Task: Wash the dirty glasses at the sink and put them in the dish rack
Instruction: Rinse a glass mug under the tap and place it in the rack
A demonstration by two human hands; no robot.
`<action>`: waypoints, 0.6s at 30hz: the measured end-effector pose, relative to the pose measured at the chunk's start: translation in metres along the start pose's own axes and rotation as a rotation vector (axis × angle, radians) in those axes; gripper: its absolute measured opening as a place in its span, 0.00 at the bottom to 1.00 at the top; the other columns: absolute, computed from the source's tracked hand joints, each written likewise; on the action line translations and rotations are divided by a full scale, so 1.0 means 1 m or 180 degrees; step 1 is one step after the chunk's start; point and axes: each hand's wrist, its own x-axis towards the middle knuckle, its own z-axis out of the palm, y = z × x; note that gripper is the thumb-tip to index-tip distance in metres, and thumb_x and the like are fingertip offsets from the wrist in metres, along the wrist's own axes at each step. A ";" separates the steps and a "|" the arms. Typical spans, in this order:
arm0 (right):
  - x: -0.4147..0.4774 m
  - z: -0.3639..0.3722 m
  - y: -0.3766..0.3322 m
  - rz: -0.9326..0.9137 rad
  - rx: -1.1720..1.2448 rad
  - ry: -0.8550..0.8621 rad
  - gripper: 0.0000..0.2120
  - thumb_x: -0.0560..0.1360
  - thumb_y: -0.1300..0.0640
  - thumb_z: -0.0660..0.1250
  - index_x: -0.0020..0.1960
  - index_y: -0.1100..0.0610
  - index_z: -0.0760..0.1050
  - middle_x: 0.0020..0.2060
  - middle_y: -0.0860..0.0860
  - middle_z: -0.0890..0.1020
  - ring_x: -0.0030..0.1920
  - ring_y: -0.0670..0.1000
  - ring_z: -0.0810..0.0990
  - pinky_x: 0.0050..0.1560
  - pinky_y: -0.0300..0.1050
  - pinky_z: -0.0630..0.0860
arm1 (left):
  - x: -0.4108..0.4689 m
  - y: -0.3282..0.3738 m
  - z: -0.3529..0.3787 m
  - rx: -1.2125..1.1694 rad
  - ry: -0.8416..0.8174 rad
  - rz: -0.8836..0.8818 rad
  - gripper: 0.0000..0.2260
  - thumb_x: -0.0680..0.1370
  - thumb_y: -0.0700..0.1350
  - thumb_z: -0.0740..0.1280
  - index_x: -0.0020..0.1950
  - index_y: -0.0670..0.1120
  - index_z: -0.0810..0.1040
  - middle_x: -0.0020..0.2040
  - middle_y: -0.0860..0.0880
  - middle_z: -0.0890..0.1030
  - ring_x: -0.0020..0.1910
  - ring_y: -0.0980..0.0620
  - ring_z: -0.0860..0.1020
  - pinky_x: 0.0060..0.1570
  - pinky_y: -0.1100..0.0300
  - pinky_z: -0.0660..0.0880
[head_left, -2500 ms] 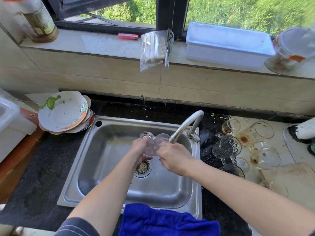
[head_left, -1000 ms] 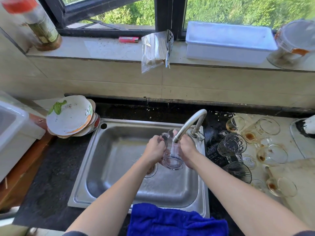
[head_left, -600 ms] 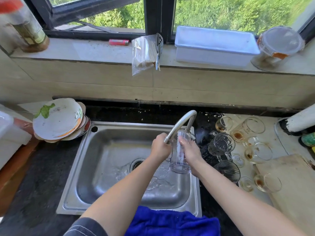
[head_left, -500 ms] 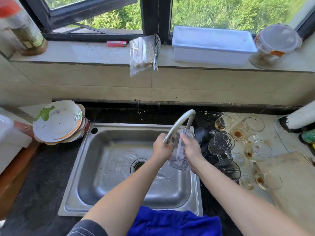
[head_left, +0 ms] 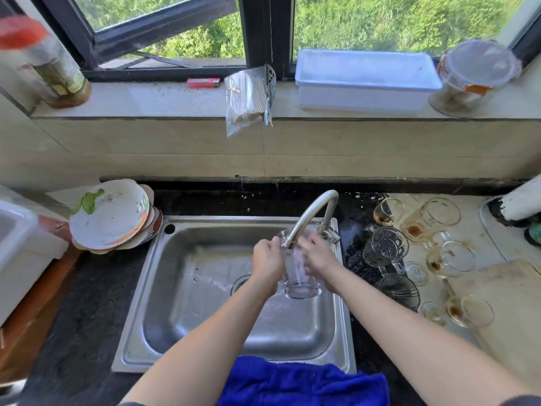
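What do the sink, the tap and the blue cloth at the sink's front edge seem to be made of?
Sink: probably stainless steel; brushed grey with soft reflections.
Tap: also metal, perhaps steel or chrome plating; it shines more smoothly.
Blue cloth: a soft pile textile, maybe microfibre or terry; it looks fuzzy and matte and lies in folds.

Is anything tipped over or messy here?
Yes. Right of the sink, several glasses lie on their sides with brown dregs, and the counter under them is stained. The plates left of the sink sit tilted.
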 end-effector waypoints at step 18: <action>-0.014 -0.012 0.006 -0.0556 -0.0837 -0.0280 0.39 0.61 0.45 0.79 0.70 0.51 0.72 0.66 0.46 0.76 0.63 0.46 0.75 0.67 0.49 0.71 | 0.016 0.011 -0.030 0.0059 -0.0322 0.0250 0.21 0.78 0.59 0.62 0.35 0.44 0.75 0.33 0.50 0.76 0.34 0.51 0.73 0.38 0.56 0.71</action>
